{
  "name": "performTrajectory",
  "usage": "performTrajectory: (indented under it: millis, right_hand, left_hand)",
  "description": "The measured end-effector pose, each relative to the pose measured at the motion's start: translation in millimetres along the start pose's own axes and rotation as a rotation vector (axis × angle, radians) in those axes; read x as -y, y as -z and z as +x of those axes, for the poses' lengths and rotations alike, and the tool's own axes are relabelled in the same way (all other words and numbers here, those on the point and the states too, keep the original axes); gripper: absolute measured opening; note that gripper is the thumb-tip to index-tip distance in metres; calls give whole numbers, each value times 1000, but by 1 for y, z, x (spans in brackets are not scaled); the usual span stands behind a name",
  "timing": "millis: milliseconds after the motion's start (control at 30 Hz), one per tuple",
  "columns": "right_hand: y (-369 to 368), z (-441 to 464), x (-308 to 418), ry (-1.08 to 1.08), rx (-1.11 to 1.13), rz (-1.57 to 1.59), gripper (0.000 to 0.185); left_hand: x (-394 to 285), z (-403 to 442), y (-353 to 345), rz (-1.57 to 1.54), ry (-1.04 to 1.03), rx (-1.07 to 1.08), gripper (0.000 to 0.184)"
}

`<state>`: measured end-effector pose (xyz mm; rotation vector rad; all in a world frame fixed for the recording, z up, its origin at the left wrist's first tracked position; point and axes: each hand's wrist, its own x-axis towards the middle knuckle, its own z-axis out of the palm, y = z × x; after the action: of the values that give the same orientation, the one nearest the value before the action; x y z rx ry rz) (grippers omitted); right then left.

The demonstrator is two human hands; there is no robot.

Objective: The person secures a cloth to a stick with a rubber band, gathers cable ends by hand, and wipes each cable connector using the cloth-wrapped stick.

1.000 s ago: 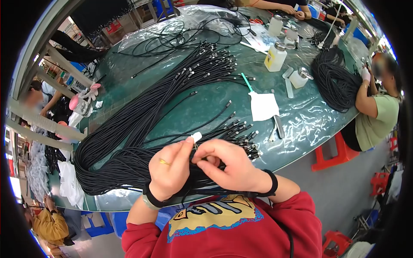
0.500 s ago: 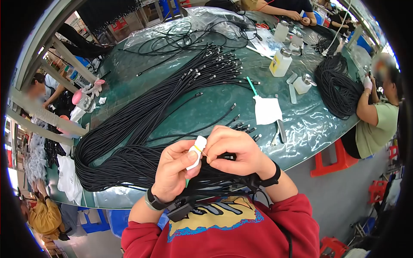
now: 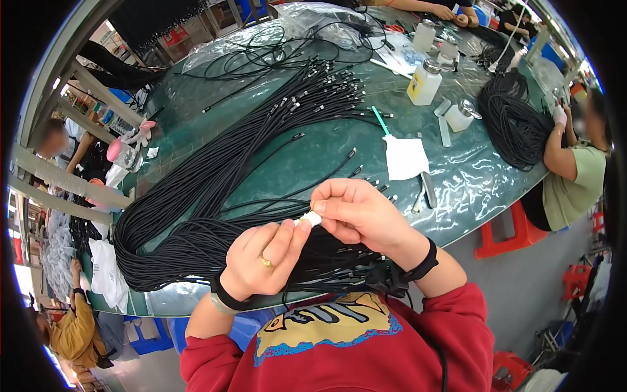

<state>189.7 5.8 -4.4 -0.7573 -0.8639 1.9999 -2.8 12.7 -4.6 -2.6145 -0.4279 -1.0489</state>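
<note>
Red sweatshirt (image 3: 353, 371), blue-edged yellow print (image 3: 330, 328), black wristbands (image 3: 422, 261), gold ring (image 3: 266, 262)

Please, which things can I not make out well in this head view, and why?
All in the head view:
White piece: partly covered by left hand and right hand.
Near cable bundle: partly behind both hands.
Yellow label: print too small.
Far person's forearm: owner's head cut off by top edge.

The left forearm (image 3: 204, 319) and right forearm (image 3: 441, 277) angle inward, bringing the hands close together. The left hand (image 3: 261, 258) shows its back, fingers bent and their tips gathered toward the right hand (image 3: 359, 212). That one sits slightly higher, thumb and forefinger pinched at the tips, the other fingers curled beneath. Both wrists bend only gently.
</note>
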Motion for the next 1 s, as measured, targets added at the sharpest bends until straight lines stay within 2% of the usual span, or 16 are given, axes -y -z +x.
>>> performTrajectory:
  millis: [67,233,333,367,467,500,600,633,733,767,867,1000]
  right_hand:
    - [-2,0,-2,89,-112,-168,9]
    - [-20,2,-22,292,-293,-353,11]
    - [-31,-2,-33,535,-404,-677,17]
    - [-34,-5,-38,533,-402,-681,17]
    - [-42,-9,-52,947,-384,-1302,23]
    - [-38,-8,-52,948,-378,-1301,23]
    - [-18,-6,-44,1112,-362,-1399,26]
    - [-15,-7,-41,1111,-358,-1401,26]
    - [-13,-8,-28,1055,-157,-1701,23]
    - [-11,-5,-28,1052,-163,-1704,23]
    - [-3,7,-33,1379,-245,-1654,20]
    - [13,-7,-27,1390,-279,-1567,18]
  left_hand:
    - [-1,1,0,114,-16,73,22]
    - [2,-1,-9,209,26,120,29]
    - [4,-4,-20,162,215,36,34]
    - [5,-3,-21,162,218,34,34]
    - [10,-1,-22,-23,515,89,31]
    - [13,1,-22,-19,519,88,31]
    - [22,9,-17,-1308,1299,-285,24]
    - [21,7,-18,-1308,1300,-290,24]
    - [16,1,-26,-1747,1441,-228,27]
    - [12,3,-27,-1752,1439,-222,27]
    - [-2,10,-29,-1897,1474,-240,31]
    - [-10,21,-32,-1794,1508,-113,29]
